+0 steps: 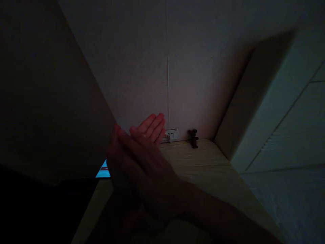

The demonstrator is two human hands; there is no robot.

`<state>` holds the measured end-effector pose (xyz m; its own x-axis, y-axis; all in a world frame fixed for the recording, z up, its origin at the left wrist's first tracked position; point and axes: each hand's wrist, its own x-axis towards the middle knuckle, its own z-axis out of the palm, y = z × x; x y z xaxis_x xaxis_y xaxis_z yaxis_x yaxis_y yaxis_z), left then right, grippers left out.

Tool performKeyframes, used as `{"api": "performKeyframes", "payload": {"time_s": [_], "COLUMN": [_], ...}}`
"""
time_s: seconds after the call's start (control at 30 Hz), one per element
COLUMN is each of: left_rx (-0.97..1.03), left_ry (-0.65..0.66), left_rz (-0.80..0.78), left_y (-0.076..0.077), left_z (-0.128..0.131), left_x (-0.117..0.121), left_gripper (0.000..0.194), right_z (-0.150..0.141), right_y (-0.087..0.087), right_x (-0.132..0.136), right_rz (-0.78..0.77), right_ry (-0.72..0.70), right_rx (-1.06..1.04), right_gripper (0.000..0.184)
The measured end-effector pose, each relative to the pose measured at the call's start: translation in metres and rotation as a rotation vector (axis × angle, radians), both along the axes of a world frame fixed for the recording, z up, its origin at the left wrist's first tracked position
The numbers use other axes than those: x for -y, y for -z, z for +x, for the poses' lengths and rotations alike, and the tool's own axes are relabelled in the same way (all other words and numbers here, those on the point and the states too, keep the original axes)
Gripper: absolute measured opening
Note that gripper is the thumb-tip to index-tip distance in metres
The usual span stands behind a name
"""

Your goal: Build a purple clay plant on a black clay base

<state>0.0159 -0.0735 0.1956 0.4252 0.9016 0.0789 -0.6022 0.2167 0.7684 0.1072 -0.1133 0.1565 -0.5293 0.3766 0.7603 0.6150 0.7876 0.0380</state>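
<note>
My right hand (154, 179) reaches in from the lower right and lies across my left hand (152, 128). The right fingers are stretched out toward the upper left, the palm against the left one. Beyond it, the left fingers show straight and close together, lit reddish, pointing up and right. The right hand hides most of the left palm. I see no object between the two hands, though the contact area is dark and covered. Just left of the hands, a bright bluish screen (103, 171) is partly hidden behind them.
A light wooden tabletop (208, 169) lies below the hands. At its back stand a small dark figurine (193, 139) and a socket strip (173, 134) by the wall (193, 84). A pale panelled furniture piece (279, 101) rises at right. The left side is very dark.
</note>
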Motion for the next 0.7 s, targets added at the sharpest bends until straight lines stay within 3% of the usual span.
{"api": "performKeyframes", "payload": {"time_s": [0.07, 0.17, 0.3, 0.43, 0.5, 0.6, 0.7], "left_rx": [-0.019, -0.062, -0.038, 0.027, 0.028, 0.0, -0.078], "left_ry": [0.021, 0.142, 0.186, 0.001, -0.061, -0.078, 0.001], "left_rz": [0.015, 0.007, -0.022, -0.055, -0.025, 0.043, 0.032], "left_y": [0.005, 0.012, 0.008, -0.005, -0.009, -0.004, 0.008], "left_z": [0.011, 0.034, 0.036, 0.006, -0.005, -0.001, 0.02], "left_x": [0.001, 0.022, 0.046, 0.031, 0.015, 0.003, 0.018], "left_gripper": [0.072, 0.071, 0.072, 0.075, 0.066, 0.063, 0.057], "right_z": [-0.005, 0.015, 0.047, 0.029, 0.009, -0.006, 0.012], "right_y": [-0.006, -0.02, -0.026, -0.018, -0.019, -0.028, -0.036], "right_x": [0.012, 0.014, -0.011, -0.013, 0.003, 0.03, 0.031], "right_rz": [0.035, -0.013, -0.007, -0.069, -0.033, -0.061, -0.04], "right_ry": [0.01, 0.083, 0.104, 0.096, 0.019, 0.135, 0.109], "right_rx": [0.006, -0.155, -0.31, -0.151, -0.018, 0.172, -0.05], "right_gripper": [0.07, 0.056, 0.088, 0.089, 0.087, 0.067, 0.067]}}
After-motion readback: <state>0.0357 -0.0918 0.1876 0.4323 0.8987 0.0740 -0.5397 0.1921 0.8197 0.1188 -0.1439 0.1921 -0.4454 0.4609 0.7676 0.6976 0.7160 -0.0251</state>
